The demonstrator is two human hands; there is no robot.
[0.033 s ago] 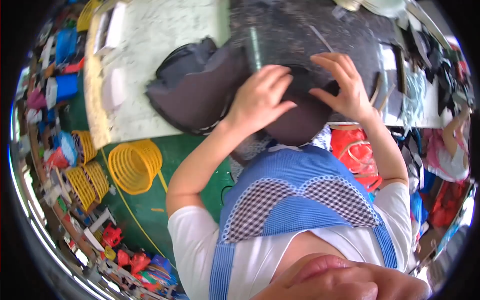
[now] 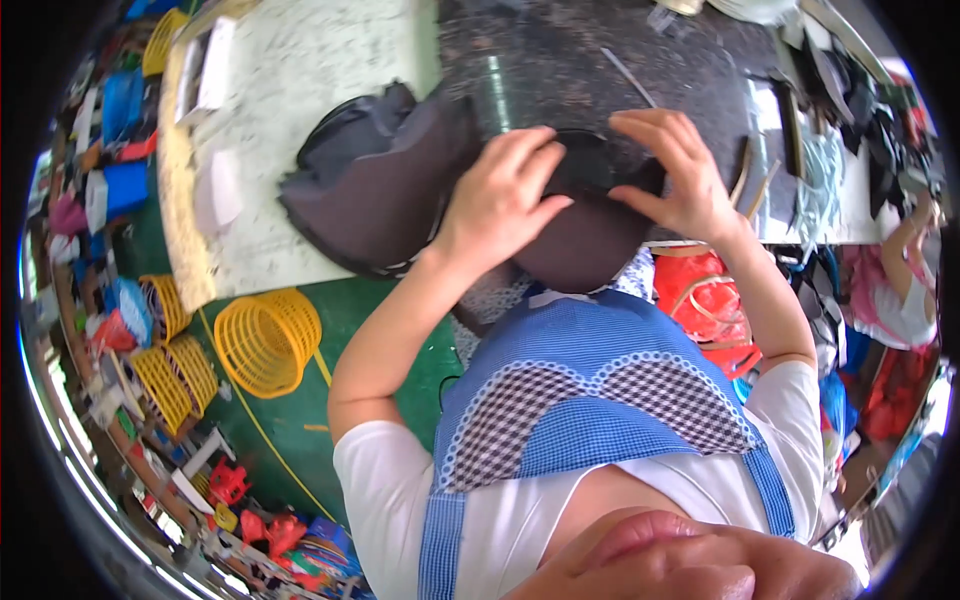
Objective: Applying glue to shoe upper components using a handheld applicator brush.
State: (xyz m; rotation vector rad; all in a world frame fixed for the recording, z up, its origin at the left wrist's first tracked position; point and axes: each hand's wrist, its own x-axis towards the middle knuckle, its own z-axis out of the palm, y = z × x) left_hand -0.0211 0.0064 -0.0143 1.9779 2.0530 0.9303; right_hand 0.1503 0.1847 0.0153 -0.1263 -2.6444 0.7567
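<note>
A dark brown-black curved fabric piece (image 2: 585,243) lies at the table's near edge, its lower end reaching the blue apron. My left hand (image 2: 503,195) is over its left side, fingers stretched and thumb apart. Over the right side, my right hand (image 2: 680,175) is curved, with a wide gap between thumb and fingers. Nothing shows gripped in either hand; whether the fingertips touch the fabric I cannot tell. Left of my left hand rests a pile of similar dark fabric pieces (image 2: 375,205). A thin, light-coloured rod-like tool (image 2: 628,77) lies beyond my right hand.
The worktop has a white part (image 2: 300,60) on the left and a dark slab (image 2: 560,50). Pale strips (image 2: 822,185) hang at the right. A yellow basket (image 2: 268,342) stands on the green floor; a red bag (image 2: 700,295) sits below the table. Another person (image 2: 900,290) is far right.
The view has shifted slightly, so the table things sit a little farther left. Both hands keep nearly the same pose over the fabric piece.
</note>
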